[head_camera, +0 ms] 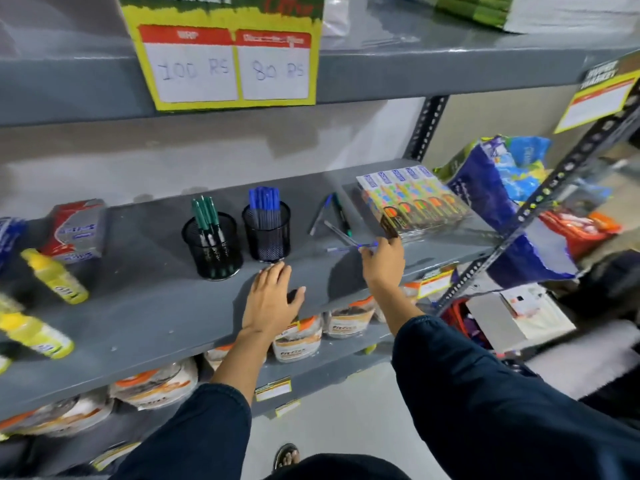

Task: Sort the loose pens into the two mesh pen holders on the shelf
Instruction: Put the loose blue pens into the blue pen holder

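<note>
Single head-worn wide-angle view, looking forward and steeply down at grey shelf (145, 306) from close, arm's-reach range. Upper shelf edge across frame top, floor at bottom centre. Edges bowed by lens distortion. No second view.

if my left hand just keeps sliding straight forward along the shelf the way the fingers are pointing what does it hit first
Most likely the mesh holder with the blue pens: the left hand lies flat on the shelf, fingertips aimed at its base and nearly touching. Nothing lies between them.
</note>
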The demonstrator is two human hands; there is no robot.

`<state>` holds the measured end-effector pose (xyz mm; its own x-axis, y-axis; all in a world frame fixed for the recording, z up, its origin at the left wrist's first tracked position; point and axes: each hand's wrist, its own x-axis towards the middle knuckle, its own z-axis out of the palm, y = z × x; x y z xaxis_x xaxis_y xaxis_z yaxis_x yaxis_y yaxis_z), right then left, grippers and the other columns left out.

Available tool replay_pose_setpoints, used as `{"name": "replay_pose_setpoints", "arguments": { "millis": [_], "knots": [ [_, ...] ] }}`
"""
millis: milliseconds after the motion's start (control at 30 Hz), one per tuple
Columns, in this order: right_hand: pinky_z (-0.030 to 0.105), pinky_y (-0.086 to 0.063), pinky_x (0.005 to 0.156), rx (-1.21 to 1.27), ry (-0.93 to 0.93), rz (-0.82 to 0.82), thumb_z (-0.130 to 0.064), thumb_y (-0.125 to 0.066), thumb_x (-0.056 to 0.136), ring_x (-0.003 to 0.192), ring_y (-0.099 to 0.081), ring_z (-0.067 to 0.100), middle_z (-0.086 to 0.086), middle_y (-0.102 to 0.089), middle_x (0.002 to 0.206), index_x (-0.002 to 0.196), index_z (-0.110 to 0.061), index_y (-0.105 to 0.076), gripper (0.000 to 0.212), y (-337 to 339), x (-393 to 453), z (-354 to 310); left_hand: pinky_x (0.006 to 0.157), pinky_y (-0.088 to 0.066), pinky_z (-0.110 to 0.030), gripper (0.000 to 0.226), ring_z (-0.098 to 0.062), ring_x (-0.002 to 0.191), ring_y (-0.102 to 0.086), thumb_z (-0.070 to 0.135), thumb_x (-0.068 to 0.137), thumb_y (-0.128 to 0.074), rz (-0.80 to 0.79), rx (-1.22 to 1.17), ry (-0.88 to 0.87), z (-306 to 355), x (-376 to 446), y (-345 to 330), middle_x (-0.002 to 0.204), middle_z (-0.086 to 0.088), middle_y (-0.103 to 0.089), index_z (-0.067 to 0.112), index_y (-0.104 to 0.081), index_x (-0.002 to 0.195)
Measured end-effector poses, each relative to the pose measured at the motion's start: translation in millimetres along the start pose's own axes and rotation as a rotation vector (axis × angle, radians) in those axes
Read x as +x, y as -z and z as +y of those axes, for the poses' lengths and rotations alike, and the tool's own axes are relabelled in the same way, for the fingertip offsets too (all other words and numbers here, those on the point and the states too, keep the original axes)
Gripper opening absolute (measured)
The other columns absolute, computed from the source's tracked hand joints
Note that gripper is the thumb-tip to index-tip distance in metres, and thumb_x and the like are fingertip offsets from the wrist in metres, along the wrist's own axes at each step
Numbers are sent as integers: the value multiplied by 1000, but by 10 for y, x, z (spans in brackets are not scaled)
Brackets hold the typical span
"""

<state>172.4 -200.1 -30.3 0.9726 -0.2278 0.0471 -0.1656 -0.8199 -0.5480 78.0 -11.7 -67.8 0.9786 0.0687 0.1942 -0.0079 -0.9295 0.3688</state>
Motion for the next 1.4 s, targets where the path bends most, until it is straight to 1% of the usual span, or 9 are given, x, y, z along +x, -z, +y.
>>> {"name": "replay_pose_setpoints", "arguments": {
  "millis": [267,467,567,667,833,867,933,1167,1400],
  "knots": [
    [48,-47,93,25,-40,-32,-26,-59,91,106,-53,39,20,-52,119,104,0,-65,30,-82,94,35,110,-23,-41,53,-29,133,-30,39,91,-46,-2,25,3,16,-3,-3,144,-14,-39,6,-40,133],
    [32,-44,69,389,-11,55,-20,-59,91,82,-60,30,18,-65,103,98,-4,-66,19,74,162,-262,110,-23,-40,52,-28,132,-32,38,91,-47,-2,32,-2,12,-9,-3,141,-15,-42,6,-42,132],
    [26,-41,70,561,20,95,-17,-60,90,77,-57,21,18,-71,97,98,-1,-66,19,216,181,-554,109,-25,-42,52,-31,130,-35,39,89,-50,11,41,34,6,-9,23,139,-15,-44,6,-45,130],
    [27,-47,72,654,99,130,-19,-58,91,77,-61,24,19,-72,91,94,-3,-67,19,319,211,-827,106,-30,-43,54,-33,126,-38,38,87,-53,35,46,90,16,-11,65,136,-17,-46,5,-45,129],
    [3,-40,57,847,247,144,-13,-59,90,76,-59,15,11,-70,88,106,-5,-63,18,425,121,-1327,98,-41,-46,49,-38,115,-48,31,85,-53,72,8,179,-92,-94,147,124,-22,-55,-1,-48,122],
    [5,-43,61,886,266,134,-12,-59,90,76,-60,16,8,-67,86,108,-6,-62,19,431,107,-1422,95,-43,-46,48,-38,111,-51,32,84,-51,76,7,189,-117,-118,148,120,-24,-57,-3,-51,118],
    [24,-52,69,935,319,70,-11,-58,90,74,-62,20,7,-65,84,113,-10,-58,23,400,60,-1616,90,-46,-45,48,-39,104,-55,31,81,-52,92,-10,216,-157,-167,147,113,-24,-60,-5,-54,113],
    [40,-54,71,603,499,-166,-4,-57,89,71,-64,28,21,-74,92,108,-6,-61,20,-19,-99,-1816,91,-46,-44,46,-38,103,-55,27,78,-60,96,1,220,-142,-155,156,111,-22,-61,-4,-54,112],
    [26,-40,74,342,572,-208,-6,-57,89,94,-61,35,19,-61,112,113,-4,-62,24,-274,-109,-1780,89,-48,-40,50,-36,98,-58,35,76,-43,123,7,231,-122,-152,162,104,-21,-64,-3,-57,105]
  ]
}}
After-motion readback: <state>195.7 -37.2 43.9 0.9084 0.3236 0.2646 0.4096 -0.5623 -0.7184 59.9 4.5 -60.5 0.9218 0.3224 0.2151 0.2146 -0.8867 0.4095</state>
